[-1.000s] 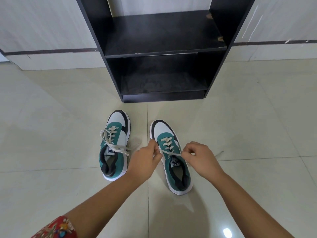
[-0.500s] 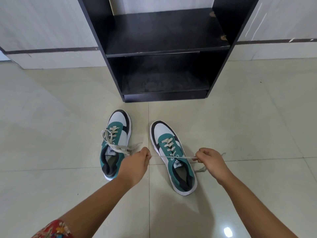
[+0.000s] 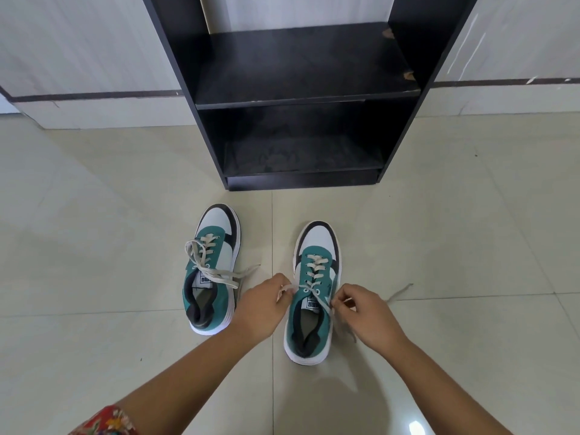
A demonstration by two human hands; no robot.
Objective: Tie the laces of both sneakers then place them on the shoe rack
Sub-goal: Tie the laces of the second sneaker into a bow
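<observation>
Two teal, white and black sneakers stand on the tiled floor, toes toward a black shoe rack [image 3: 301, 98]. The left sneaker [image 3: 213, 271] has a bow in its cream laces, with loops lying across it. The right sneaker [image 3: 315, 296] has its lace ends pulled out to both sides. My left hand [image 3: 262, 307] pinches the left lace end beside the shoe. My right hand [image 3: 365, 312] pinches the right lace end, whose loose tail [image 3: 400, 291] trails on the floor to the right.
The rack has two empty dark shelves, the lower one [image 3: 301, 155] near floor level. Pale wall panels [image 3: 78, 48] flank the rack. Glossy beige floor tiles [image 3: 455, 230] spread around the shoes.
Both hands moved back in toward the right sneaker after pulling the lace ends wide apart. The right sneaker now points straighter at the rack.
</observation>
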